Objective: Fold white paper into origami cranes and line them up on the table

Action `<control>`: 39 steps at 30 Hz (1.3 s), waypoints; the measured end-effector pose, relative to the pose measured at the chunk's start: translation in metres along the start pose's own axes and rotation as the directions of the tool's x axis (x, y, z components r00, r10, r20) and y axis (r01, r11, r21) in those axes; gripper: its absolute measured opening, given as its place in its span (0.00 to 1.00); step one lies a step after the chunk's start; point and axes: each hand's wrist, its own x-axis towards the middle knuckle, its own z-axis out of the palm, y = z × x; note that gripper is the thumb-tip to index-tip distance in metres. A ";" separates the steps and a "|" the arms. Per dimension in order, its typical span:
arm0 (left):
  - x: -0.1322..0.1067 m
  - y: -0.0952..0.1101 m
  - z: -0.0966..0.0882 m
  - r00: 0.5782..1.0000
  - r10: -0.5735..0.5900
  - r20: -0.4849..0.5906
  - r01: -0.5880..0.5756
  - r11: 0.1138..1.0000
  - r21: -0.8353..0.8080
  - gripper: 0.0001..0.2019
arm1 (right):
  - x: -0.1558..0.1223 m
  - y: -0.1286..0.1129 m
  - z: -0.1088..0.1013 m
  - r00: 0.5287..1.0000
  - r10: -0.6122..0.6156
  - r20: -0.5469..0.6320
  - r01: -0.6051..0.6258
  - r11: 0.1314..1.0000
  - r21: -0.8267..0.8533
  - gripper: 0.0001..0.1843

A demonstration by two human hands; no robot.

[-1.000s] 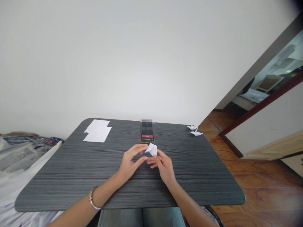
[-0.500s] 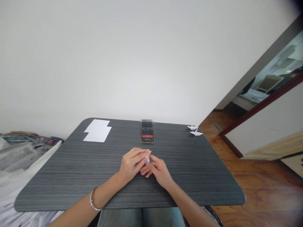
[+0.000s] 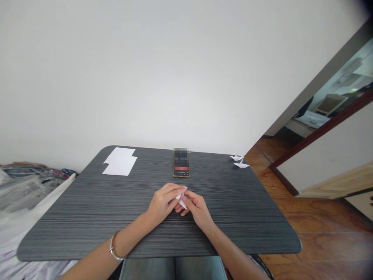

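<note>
Since a second before, the folded paper had moved away from the phone, its slim tip now angled down toward the person. White sheets lay overlapped on the left of the desk; next, the left hand had its fingers closed about the paper, between both hands and nearer the person than the phone. Right of it, the right hand pinched the same piece between thumb and fingers, and two bird-shaped papers sat near the far right corner.
</note>
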 end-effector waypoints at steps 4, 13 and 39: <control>-0.002 -0.003 0.000 0.998 0.043 0.055 -0.043 0.999 -0.009 0.17 | 0.002 0.000 -0.001 0.997 -0.052 -0.053 0.049 0.998 -0.050 0.14; 0.000 -0.003 -0.004 0.982 0.086 0.167 -0.093 0.995 0.034 0.19 | 0.003 0.001 0.002 0.985 -0.112 -0.128 0.113 0.994 0.005 0.14; 0.006 0.000 0.000 0.897 -0.408 0.172 0.439 0.766 -0.470 0.10 | -0.003 -0.004 -0.003 0.927 -0.256 -0.275 0.249 0.967 -0.062 0.03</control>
